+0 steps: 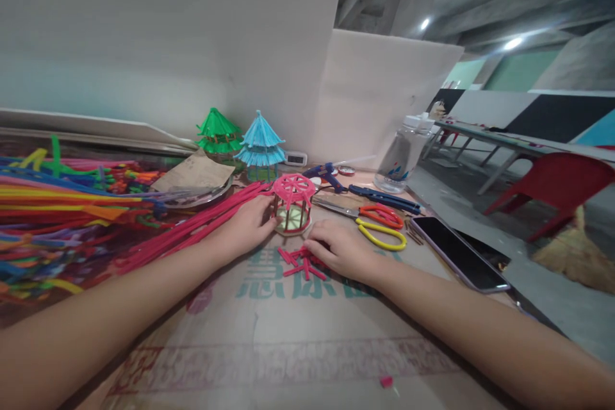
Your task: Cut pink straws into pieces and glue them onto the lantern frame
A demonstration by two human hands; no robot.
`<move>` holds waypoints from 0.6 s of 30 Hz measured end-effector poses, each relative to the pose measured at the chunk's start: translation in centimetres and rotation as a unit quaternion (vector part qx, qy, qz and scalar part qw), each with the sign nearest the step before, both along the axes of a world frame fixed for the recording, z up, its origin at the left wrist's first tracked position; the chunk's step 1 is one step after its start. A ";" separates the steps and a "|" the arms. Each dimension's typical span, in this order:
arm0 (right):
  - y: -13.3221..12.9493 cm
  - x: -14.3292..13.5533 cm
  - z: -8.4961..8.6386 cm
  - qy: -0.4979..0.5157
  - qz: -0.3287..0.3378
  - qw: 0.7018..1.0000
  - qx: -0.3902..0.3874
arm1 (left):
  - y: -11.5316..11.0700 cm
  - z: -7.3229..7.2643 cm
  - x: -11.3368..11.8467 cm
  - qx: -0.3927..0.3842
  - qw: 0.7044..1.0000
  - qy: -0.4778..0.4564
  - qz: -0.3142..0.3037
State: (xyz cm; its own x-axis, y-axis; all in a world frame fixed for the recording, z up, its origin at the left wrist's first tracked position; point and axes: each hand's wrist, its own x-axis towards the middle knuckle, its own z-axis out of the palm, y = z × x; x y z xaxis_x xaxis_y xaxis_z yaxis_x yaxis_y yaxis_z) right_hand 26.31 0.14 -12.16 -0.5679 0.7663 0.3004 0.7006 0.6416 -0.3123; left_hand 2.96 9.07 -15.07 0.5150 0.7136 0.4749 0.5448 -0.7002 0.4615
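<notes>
1. We see our two bare forearms enter from the lower left and lower right corners and slant inward, so both hands meet near the centre of the frame.
2. Our left hand (247, 229), just left of centre, has its thumb in front and its fingers reaching behind, gripping the left side of a small pink-topped model (294, 198).
3. Our right hand (346, 251), right of centre, is palm down with its fingers curled; we cannot tell whether anything is pinched in it.
4. The model stands upright at the centre, between our hands: a pink spoked ring on thin brown posts over a pale round base. The right hand's fingertips are close to the base's right side.
5. Short pinkish-red pieces (302, 262) lie scattered just below the model, partly under the right hand.
6. Long pink strips (202, 224) run leftward behind the left forearm.
7. Above centre stand a green tiered-roof model (218, 131) and a blue one (259, 141); right of centre lie scissors (343, 207).
</notes>
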 end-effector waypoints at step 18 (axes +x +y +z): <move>0.0 -0.1 0.0 -0.004 0.000 1.000 0.004 | 0.1 -0.2 0.0 -0.004 0.999 -0.039 -0.014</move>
